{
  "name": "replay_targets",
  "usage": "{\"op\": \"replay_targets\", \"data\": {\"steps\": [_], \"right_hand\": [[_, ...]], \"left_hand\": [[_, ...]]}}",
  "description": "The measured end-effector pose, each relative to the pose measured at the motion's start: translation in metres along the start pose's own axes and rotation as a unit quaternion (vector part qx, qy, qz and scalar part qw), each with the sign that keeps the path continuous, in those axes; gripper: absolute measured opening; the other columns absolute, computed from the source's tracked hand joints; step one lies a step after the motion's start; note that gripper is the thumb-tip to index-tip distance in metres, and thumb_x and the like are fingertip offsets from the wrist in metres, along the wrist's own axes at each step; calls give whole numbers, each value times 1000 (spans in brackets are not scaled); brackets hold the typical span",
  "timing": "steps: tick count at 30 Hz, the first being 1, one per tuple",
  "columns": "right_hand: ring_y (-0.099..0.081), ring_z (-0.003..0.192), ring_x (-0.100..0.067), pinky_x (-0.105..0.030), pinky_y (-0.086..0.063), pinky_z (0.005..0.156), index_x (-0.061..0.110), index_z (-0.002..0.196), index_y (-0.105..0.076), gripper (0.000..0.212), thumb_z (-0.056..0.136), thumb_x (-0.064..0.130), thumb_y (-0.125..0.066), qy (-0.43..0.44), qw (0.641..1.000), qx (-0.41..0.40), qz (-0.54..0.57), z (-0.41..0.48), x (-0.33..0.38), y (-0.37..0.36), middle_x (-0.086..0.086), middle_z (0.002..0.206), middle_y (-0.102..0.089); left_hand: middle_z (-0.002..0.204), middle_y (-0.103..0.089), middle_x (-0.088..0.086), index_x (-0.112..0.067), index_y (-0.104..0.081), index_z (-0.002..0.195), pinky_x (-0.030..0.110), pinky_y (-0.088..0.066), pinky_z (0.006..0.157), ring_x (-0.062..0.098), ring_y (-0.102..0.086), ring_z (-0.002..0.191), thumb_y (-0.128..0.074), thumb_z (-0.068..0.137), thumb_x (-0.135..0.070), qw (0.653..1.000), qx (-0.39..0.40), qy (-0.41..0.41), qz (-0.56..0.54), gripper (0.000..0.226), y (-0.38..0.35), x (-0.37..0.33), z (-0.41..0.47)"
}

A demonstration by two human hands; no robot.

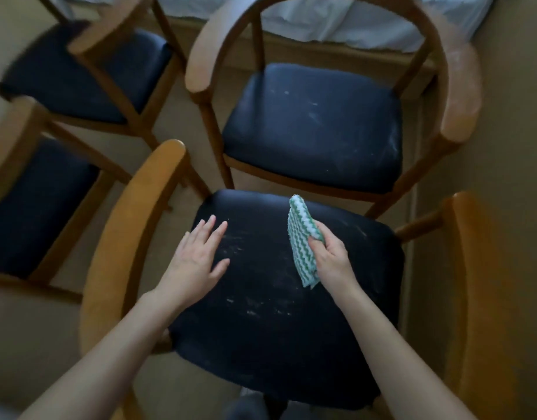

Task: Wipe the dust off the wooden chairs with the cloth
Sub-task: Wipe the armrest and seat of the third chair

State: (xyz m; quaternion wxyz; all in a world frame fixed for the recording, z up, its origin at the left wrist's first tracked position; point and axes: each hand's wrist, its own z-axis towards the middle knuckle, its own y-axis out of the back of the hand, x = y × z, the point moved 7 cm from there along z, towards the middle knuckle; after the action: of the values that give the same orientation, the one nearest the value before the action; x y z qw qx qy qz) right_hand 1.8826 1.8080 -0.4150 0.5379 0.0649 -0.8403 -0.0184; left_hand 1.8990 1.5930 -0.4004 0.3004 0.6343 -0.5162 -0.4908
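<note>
Directly below me stands a wooden chair [134, 225] with curved arms and a dark, dust-streaked seat cushion [261, 313]. My right hand [332, 259] is shut on a folded green-and-white zigzag cloth [302, 241], held over the right part of that seat. My left hand [197, 256] hovers flat and open over the seat's left side, fingers spread, holding nothing. A second wooden chair [461, 95] faces me just beyond, its dark seat [312, 125] and pale arms dusty too.
Two more wooden chairs with dark seats stand at the left, one at the far left [88, 43] and one nearer [16, 147]. A white bed cover [337, 22] hangs across the back. Beige floor [485, 177] shows at the right.
</note>
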Motion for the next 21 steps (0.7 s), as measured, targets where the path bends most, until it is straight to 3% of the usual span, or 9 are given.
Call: {"op": "replay_targets", "data": {"steps": [6, 9, 12, 15, 18, 21], "right_hand": [[-55, 115, -16, -42, -43, 103, 19, 132, -50, 37, 99, 10, -37, 0, 997, 73, -11, 54, -3, -69, -1, 125, -59], [-55, 115, -18, -39, -44, 102, 17, 134, -49, 37, 99, 9, -37, 19, 998, 62, -11, 85, -2, -92, -3, 126, -58], [-52, 120, -15, -37, -43, 103, 19, 138, -46, 39, 100, 16, -38, 61, 997, 25, -41, 120, 3, -107, 1, 132, -54], [-41, 125, -7, -27, -36, 105, 23, 143, -39, 43, 100, 18, -40, 120, 983, 19, -137, 140, 5, -126, 7, 139, -45], [-25, 140, -16, -28, -18, 115, 25, 142, -41, 46, 99, 10, -42, 179, 941, 100, -268, 148, -12, -160, 0, 152, -32], [3, 146, -18, -32, 3, 116, 29, 149, -21, 54, 99, 18, -40, 174, 822, 195, -505, 144, -63, -191, 0, 159, -5]], "left_hand": [[158, -8, 5, -17, -23, 149, 30, -1, 112, 16, 4, 145, -56, 91, -28, 990, -124, 54, 26, 67, 33, 58, 6], [158, -11, 7, -18, -23, 148, 39, -3, 115, 21, -1, 146, -58, 88, -27, 979, -180, 57, 72, 70, 53, 78, 11], [159, -2, 6, -22, -7, 151, 42, -4, 116, 24, 0, 146, -56, 90, -37, 983, -149, 102, 47, 79, 62, 107, 25], [159, 0, 6, -24, -2, 151, 42, -2, 116, 24, 2, 146, -54, 91, -40, 986, -126, 80, 72, 81, 57, 117, 35], [159, -4, 6, -25, -4, 151, 37, 1, 113, 24, -1, 146, -51, 92, -38, 984, -146, 62, 82, 76, 54, 118, 37], [158, -10, 6, -24, -9, 151, 37, -4, 111, 24, -7, 145, -43, 92, -40, 982, -168, 49, 75, 70, 54, 119, 35]]}}
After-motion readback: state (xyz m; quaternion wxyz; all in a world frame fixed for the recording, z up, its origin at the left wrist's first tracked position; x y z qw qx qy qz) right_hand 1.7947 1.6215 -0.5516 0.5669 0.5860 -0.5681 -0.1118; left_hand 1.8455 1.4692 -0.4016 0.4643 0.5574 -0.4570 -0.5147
